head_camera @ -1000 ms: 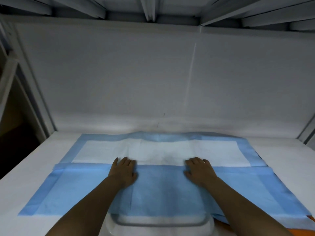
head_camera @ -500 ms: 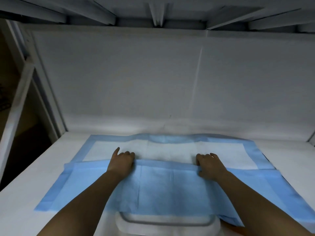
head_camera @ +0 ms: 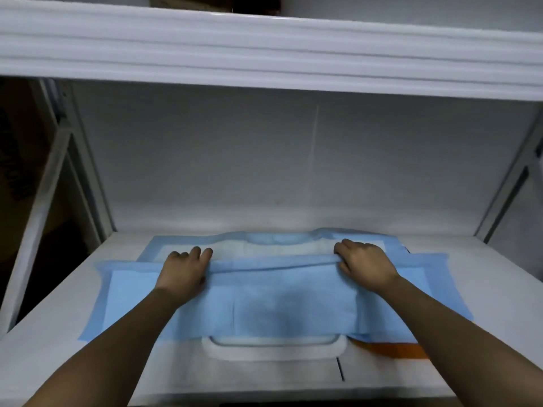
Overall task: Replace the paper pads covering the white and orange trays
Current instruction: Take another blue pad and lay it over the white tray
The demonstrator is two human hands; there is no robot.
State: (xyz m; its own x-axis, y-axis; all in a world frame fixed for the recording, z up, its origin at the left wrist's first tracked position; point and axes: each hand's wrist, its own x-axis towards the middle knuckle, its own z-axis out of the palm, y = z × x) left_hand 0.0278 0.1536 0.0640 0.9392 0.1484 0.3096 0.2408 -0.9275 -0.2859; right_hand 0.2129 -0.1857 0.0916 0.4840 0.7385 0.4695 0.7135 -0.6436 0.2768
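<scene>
A blue paper pad (head_camera: pixel 276 306) with a white inner face (head_camera: pixel 264 248) lies over the trays on the shelf, its near half folded back over the far half. My left hand (head_camera: pixel 183 271) grips the folded edge left of the middle, fingers over the top. Farther right, my right hand (head_camera: pixel 365 264) pinches the same edge with curled fingers. The white tray's rim and handle (head_camera: pixel 273 348) stick out under the pad's near edge. A strip of the orange tray (head_camera: pixel 393 348) shows beside it on the right. The rest of both trays is hidden.
The white shelf board (head_camera: pixel 58 333) carries it all, with a white back wall (head_camera: pixel 293 171) close behind the pad. Another shelf's thick white edge (head_camera: pixel 264 48) hangs overhead. Metal uprights (head_camera: pixel 88 171) frame the left and right sides; the left is dark beyond.
Both hands have moved farther back and apart, taking the pad's folded edge toward the back wall. More of the white tray rim and the orange tray now shows.
</scene>
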